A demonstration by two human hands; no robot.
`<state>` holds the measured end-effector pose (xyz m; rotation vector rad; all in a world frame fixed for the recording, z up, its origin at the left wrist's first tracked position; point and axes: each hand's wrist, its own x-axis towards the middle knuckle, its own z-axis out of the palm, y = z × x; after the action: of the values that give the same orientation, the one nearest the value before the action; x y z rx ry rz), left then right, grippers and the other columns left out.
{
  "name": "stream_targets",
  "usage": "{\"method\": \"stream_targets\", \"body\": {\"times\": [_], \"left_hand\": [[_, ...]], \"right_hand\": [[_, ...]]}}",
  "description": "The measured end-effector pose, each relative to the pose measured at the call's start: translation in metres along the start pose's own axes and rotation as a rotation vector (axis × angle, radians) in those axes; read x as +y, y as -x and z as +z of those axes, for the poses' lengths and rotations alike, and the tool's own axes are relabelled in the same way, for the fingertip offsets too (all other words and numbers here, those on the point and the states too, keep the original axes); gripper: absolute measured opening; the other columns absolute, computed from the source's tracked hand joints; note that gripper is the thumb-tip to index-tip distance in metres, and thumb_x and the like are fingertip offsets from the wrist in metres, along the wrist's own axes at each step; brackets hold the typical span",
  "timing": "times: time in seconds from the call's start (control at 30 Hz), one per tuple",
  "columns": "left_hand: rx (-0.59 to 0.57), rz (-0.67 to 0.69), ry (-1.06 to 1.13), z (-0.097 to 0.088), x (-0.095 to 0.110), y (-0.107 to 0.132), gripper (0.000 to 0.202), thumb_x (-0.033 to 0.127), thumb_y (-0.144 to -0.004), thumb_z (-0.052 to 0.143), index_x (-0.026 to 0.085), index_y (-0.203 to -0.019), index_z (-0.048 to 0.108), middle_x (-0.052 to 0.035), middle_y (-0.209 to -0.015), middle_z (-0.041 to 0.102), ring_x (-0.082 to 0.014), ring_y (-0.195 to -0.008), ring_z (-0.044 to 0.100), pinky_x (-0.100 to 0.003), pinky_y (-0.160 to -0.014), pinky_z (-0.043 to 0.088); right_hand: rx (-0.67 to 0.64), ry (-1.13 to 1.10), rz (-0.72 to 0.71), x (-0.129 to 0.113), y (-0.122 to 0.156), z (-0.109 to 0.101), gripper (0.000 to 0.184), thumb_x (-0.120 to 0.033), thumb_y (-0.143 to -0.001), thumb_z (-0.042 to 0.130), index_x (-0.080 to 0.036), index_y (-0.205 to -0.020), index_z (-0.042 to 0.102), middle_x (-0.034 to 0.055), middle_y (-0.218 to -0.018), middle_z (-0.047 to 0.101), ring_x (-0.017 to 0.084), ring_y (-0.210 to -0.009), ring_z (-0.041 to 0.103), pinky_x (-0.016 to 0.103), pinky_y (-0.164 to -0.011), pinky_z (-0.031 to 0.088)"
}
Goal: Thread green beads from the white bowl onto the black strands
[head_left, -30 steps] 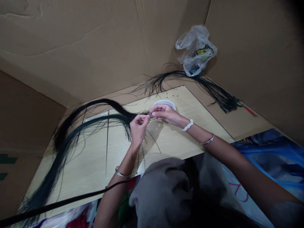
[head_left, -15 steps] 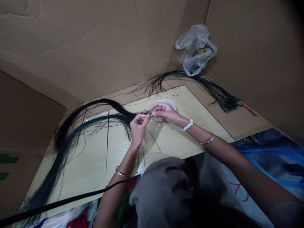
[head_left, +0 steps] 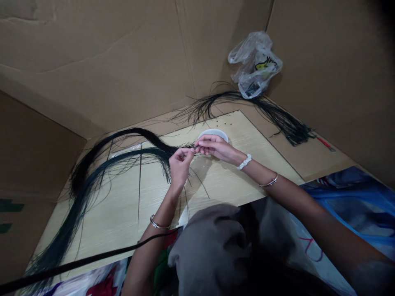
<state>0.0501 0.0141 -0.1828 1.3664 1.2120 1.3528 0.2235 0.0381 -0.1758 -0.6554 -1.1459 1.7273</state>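
Note:
My left hand (head_left: 179,165) is closed in a pinch at the right end of the long dark strands, holding strand ends too fine to count. Close beside it, my right hand (head_left: 217,148) has its thumb and fingers together at the same spot; whatever is between them is too small to make out. A bundle of black strands (head_left: 125,132) and a dark green one (head_left: 120,155) curve away to the left across the board. Behind my right hand sits a white dish (head_left: 219,132), partly hidden by it.
Several tiny dark beads or bits (head_left: 224,123) lie by the dish on the pale board (head_left: 259,152). Another dark strand bundle (head_left: 277,113) stretches along the back right, near a red-handled tool (head_left: 324,143). A clear plastic bag (head_left: 256,65) rests against the cardboard wall (head_left: 129,61).
My right hand's thumb and fingers have shifted slightly, with the thumb raised a little. My left hand and the bundles have stayed in place.

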Motion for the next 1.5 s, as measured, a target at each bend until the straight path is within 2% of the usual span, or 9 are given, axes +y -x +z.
{"method": "stream_targets", "body": {"times": [0.27,0.5,0.73,1.07,1.3,1.5], "left_hand": [[0.002,-0.025,0.011,0.000,0.001,0.000,0.029,0.044,-0.076,0.076,0.016,-0.077,0.070,0.0013,-0.064,0.060,-0.0087,-0.054,0.045,-0.022,-0.053,0.036],[-0.010,-0.019,0.015,-0.001,0.002,0.000,0.028,0.043,-0.077,0.076,0.016,-0.076,0.070,0.0013,-0.063,0.060,-0.0082,-0.053,0.044,-0.022,-0.052,0.036],[0.002,0.000,-0.011,0.000,0.001,0.001,0.028,0.043,-0.078,0.076,0.016,-0.076,0.070,0.0018,-0.062,0.057,-0.0082,-0.053,0.041,-0.022,-0.050,0.031],[0.059,0.067,-0.001,0.001,-0.004,0.001,0.026,0.039,-0.080,0.075,0.015,-0.075,0.069,0.0006,-0.067,0.060,-0.0090,-0.059,0.048,-0.021,-0.056,0.037],[0.012,0.019,0.023,0.000,-0.004,0.000,0.031,0.045,-0.079,0.076,0.015,-0.084,0.072,-0.0018,-0.074,0.067,-0.0101,-0.061,0.053,-0.022,-0.058,0.041],[0.003,0.042,0.014,0.000,0.000,0.001,0.029,0.042,-0.077,0.078,0.015,-0.085,0.074,-0.0033,-0.078,0.070,-0.0112,-0.067,0.057,-0.022,-0.063,0.044]], "right_hand": [[0.012,0.025,0.027,-0.001,0.000,0.000,0.024,-0.029,-0.087,0.070,-0.010,-0.100,0.067,0.0059,-0.080,0.070,0.007,-0.064,0.058,0.017,-0.056,0.045],[0.013,0.178,-0.008,0.000,0.001,0.003,0.026,-0.035,-0.088,0.068,-0.011,-0.082,0.063,0.0038,-0.074,0.066,0.005,-0.058,0.053,0.016,-0.046,0.035],[0.008,0.270,-0.061,0.000,0.001,0.000,0.030,-0.041,-0.086,0.071,-0.012,-0.082,0.062,0.0022,-0.072,0.064,0.005,-0.056,0.050,0.016,-0.045,0.034],[0.099,0.269,-0.107,0.007,0.003,0.009,0.036,-0.046,-0.084,0.072,-0.012,-0.080,0.061,0.0027,-0.072,0.066,0.005,-0.053,0.050,0.016,-0.043,0.034],[0.112,0.238,-0.110,0.009,0.001,0.009,0.038,-0.047,-0.082,0.074,-0.012,-0.079,0.062,0.0025,-0.072,0.066,0.004,-0.052,0.049,0.016,-0.042,0.033],[0.114,0.255,-0.106,0.010,0.001,0.008,0.037,-0.048,-0.084,0.072,-0.012,-0.079,0.061,0.0022,-0.071,0.065,0.004,-0.052,0.049,0.016,-0.042,0.033]]}}
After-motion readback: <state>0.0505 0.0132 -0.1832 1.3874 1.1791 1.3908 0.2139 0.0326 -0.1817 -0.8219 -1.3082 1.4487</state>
